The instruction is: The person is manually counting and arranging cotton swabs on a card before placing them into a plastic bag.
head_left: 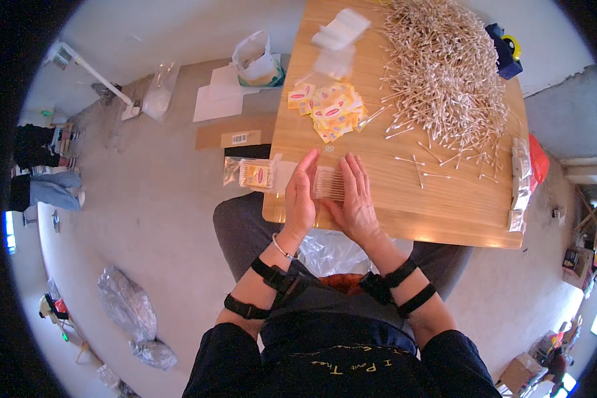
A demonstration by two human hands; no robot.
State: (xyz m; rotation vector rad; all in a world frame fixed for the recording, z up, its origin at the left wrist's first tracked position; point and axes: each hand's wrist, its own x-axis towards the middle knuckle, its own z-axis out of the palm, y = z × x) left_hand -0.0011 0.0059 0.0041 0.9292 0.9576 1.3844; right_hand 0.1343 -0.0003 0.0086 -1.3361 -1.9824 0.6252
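Note:
A neat row of cotton swabs (329, 184) lies between my two hands near the table's front left edge. On its left side my left hand (302, 196) stands on edge, fingers straight, palm toward the swab ends. From the other side my right hand (358, 204) borders the row, with its fingers stretched out and its thumb along the near side. Both hands are open, cupped around the swabs rather than closed on them. Just left of my left hand is a clear bag of packed swabs with a yellow label (257, 175), at the table's edge.
A large heap of loose swabs (444, 73) covers the table's far right. Yellow printed cards (335, 109) and clear plastic bags (341, 30) lie at the far left. Small packs (520, 179) line the right edge. A white carrier bag (255, 63) stands beyond the table's left side.

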